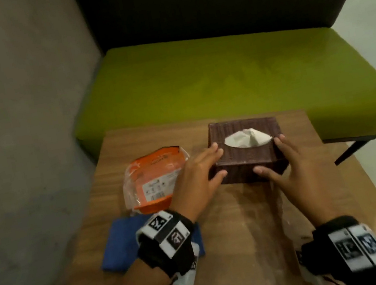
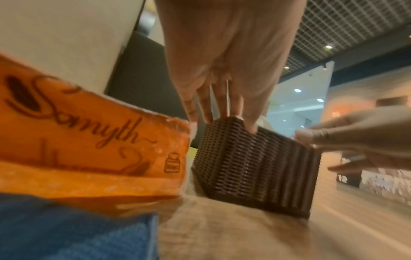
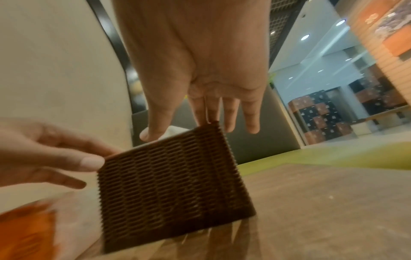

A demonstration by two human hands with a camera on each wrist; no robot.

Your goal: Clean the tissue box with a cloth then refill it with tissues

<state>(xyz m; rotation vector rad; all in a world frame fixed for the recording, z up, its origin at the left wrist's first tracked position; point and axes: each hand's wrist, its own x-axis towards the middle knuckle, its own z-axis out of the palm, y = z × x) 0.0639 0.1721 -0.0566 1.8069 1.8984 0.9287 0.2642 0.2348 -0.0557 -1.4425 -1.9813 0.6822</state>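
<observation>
A brown woven tissue box (image 1: 246, 157) stands on the wooden table (image 1: 246, 232), with a white tissue (image 1: 247, 138) poking from its top slot. My left hand (image 1: 207, 166) touches the box's left side with straight fingers, the thumb against the front face. My right hand (image 1: 282, 163) flanks the right side the same way. The left wrist view shows the left hand's fingertips (image 2: 251, 126) on the box (image 2: 255, 168) top corner. In the right wrist view the right hand (image 3: 200, 88) reaches over the box (image 3: 173, 183). A folded blue cloth (image 1: 121, 243) lies under my left wrist.
An orange pack of tissues (image 1: 153, 180) lies left of the box, just beyond the cloth. A green bench seat (image 1: 220, 74) with a dark backrest runs behind the table. A grey wall closes the left side; pale floor tiles lie to the right.
</observation>
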